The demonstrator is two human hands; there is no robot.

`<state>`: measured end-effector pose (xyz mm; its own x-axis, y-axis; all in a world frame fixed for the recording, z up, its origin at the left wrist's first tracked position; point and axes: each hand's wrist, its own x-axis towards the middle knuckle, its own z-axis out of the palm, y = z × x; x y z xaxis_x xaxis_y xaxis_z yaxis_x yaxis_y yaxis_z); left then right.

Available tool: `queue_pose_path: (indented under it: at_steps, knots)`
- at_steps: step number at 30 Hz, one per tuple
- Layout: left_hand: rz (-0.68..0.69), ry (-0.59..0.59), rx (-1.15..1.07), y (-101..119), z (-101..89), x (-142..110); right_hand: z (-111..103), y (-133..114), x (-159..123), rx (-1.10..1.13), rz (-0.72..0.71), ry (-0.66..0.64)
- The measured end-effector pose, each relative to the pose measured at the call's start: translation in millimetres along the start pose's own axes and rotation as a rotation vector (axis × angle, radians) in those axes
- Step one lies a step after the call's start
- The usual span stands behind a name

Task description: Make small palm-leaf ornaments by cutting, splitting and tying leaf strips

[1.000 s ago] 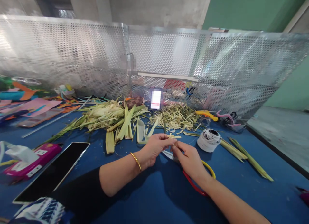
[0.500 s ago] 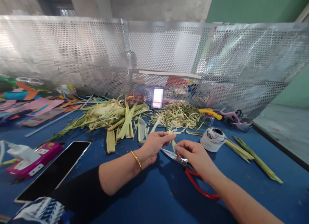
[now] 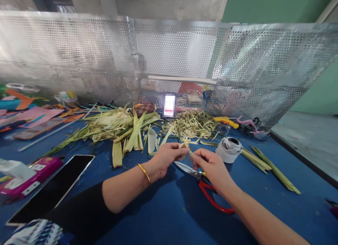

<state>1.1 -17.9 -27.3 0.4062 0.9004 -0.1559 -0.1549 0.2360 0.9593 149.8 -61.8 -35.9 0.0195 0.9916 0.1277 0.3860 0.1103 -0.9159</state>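
Observation:
Between thumb and fingers, my left hand [image 3: 169, 157] pinches a small pale bundle of husk strips [image 3: 185, 143], whose frayed top shows above the fingertips. Close beside it, my right hand [image 3: 207, 163] is closed on the lower end of the same piece. Beneath my right hand lie red-handled scissors [image 3: 213, 199], blades pointing left. A spool of white string [image 3: 229, 150] stands just right of my right hand. Beyond my hands are a heap of thin shredded strips [image 3: 194, 125] and a larger pile of green-yellow husks [image 3: 113, 125].
A black tablet-like slab [image 3: 56, 187] and a magenta power strip [image 3: 34, 174] lie at left. Two husk stalks [image 3: 277, 171] rest at right, with a yellow glue gun [image 3: 227, 121] farther back. A perforated metal screen [image 3: 169, 48] borders the blue table's far side.
My fingertips have come closer together on the piece, and its frayed pale top now shows more above my left fingers. The whole view has shifted slightly.

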Motion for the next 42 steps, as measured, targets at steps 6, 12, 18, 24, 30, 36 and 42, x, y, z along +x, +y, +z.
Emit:
queue_pose_path:
  at_steps: [6, 12, 18, 24, 30, 36, 42]
  knots:
    - [-0.035, 0.002, -0.042, 0.5, 2.4, -3.0, 2.3, 1.5, -0.5, 0.030, 0.019, -0.052]
    - [-0.037, -0.043, -0.013, 0.3, 0.5, -1.8, 0.1, 2.0, 1.2, 0.134, 0.017, -0.008]
    - [0.019, 0.022, -0.017, 0.8, 0.5, -1.2, 2.9, -2.6, -2.0, 0.341, 0.173, -0.072]
    - [0.035, 0.057, 0.045, -0.5, 0.9, -1.5, 5.1, -5.0, -6.0, 0.185, 0.093, -0.154]
    - [0.079, 0.036, 0.211, 1.8, -1.3, -1.5, -22.2, -4.2, 4.1, -0.018, -0.034, 0.048]
    - [0.052, -0.111, 0.344, -3.1, 2.0, -6.4, -19.9, -6.6, 7.5, -0.046, -0.031, -0.063]
    - [-0.084, -0.546, 0.609, 12.0, -25.1, 1.6, -17.4, -9.5, -2.6, -0.055, 0.084, -0.422]
